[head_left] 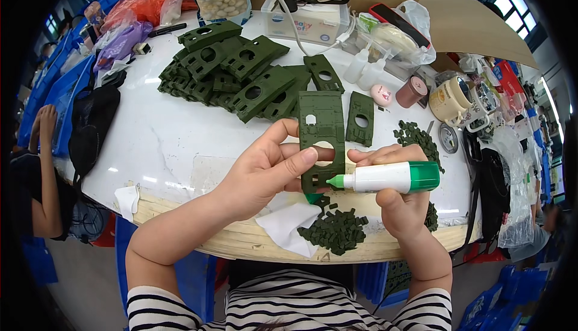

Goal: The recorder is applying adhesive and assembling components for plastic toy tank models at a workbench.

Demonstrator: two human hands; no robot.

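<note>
Between the thumb and fingers of my left hand (271, 159) is a dark green plastic model hull part (322, 117), held upright above the table. It has a large round hole and smaller square openings. My right hand (400, 198) grips a white glue bottle (382, 177) with a green base and a green pointed nozzle. The nozzle tip is at the lower end of the hull part; whether it touches cannot be told. Just below lies a pile of small dark green pieces (337, 232), beside a white cloth (292, 225).
A heap of similar green hull parts (229, 72) lies behind my hands, with a single hull part (360, 119) to its right. More small pieces (418, 141), a cream mug (450, 99) and a clear plastic box (307, 21) stand farther out. Another person's hand (43, 126) is at far left.
</note>
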